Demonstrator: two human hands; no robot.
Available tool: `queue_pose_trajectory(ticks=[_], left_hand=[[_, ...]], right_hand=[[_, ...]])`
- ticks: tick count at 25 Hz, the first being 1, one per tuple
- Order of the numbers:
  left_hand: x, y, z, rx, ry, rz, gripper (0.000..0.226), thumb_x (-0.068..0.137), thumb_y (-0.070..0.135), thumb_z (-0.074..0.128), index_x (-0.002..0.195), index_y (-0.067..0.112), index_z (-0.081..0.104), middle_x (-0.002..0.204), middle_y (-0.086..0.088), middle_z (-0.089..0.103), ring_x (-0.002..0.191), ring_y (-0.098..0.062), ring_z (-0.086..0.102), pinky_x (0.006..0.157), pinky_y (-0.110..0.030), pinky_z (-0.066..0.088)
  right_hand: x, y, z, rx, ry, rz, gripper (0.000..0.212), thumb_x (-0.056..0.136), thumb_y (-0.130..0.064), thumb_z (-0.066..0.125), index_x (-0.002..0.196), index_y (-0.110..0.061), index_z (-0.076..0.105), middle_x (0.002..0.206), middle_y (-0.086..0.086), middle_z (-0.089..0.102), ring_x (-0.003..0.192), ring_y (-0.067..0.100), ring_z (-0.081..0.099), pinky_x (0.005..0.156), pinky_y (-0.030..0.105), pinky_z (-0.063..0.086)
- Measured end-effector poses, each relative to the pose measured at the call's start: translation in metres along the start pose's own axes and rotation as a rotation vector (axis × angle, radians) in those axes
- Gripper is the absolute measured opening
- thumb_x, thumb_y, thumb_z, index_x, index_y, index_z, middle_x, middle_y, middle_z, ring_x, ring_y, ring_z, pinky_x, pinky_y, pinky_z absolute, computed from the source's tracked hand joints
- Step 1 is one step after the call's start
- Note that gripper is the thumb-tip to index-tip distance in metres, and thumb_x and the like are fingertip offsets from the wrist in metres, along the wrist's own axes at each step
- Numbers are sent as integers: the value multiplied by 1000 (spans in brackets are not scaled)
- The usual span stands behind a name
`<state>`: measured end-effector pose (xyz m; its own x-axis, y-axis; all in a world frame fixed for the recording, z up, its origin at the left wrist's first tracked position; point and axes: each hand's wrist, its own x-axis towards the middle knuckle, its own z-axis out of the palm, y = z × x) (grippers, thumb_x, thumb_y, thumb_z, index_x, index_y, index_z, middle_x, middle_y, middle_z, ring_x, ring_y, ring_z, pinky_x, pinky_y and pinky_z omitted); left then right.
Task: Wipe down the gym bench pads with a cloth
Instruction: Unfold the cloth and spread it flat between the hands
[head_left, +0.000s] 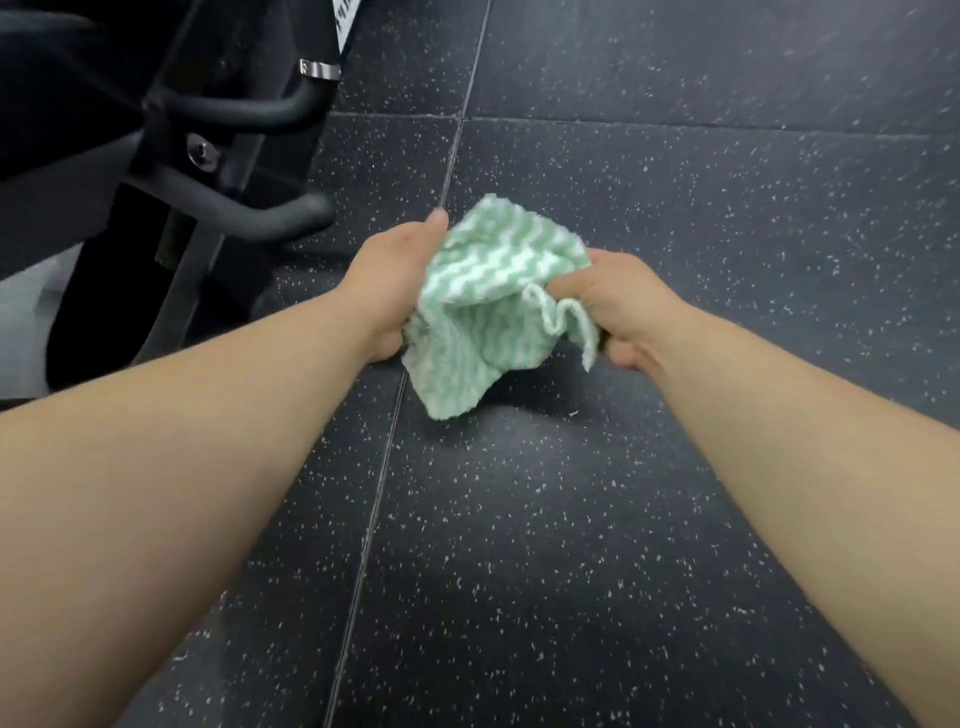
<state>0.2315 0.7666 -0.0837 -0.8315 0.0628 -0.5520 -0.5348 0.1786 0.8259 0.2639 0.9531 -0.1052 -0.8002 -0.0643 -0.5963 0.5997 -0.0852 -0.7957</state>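
A green and white wavy-striped cloth (491, 306) hangs crumpled between both hands, above the floor in the middle of the view. My left hand (387, 283) grips its left side, thumb pointing up along the top edge. My right hand (621, 306) is closed on its right side, with a white hem curling out beside the thumb. A loose corner droops below the hands. The black gym bench (67, 104) fills the upper left; its dark pad is only partly in view and apart from the cloth.
Black metal frame parts of the bench, with two curved tube handles (270, 215) and a bolt (202, 153), stand at the left. Dark speckled rubber floor tiles (675, 493) with seams cover everything else.
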Motion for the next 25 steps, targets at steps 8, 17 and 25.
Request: queue_pose_trajectory(ticks=[8, 17, 25], left_hand=[[-2, 5, -19, 228, -312, -320, 54, 59, 11, 64, 110, -3, 61, 105, -16, 67, 90, -32, 66, 83, -39, 51], [-12, -3, -8, -342, -378, -506, 65, 67, 73, 55, 102, 20, 68, 104, 3, 65, 63, -12, 64, 60, -26, 57], [7, -6, -9, -363, 222, -145, 38, 90, 3, 55, 122, 23, 50, 104, -4, 62, 71, -14, 65, 53, -22, 53]], right_hand=[[-9, -20, -52, -29, -29, 211, 25, 62, -4, 57, 86, -3, 60, 100, 26, 68, 69, 36, 55, 72, 40, 48], [-1, -5, -55, 384, 137, -5, 65, 90, 5, 55, 142, -30, 37, 112, 13, 60, 83, 27, 73, 68, 42, 59], [-4, 3, -68, -59, 56, 37, 23, 86, -9, 64, 108, -12, 72, 100, 9, 75, 97, 25, 71, 91, 44, 54]])
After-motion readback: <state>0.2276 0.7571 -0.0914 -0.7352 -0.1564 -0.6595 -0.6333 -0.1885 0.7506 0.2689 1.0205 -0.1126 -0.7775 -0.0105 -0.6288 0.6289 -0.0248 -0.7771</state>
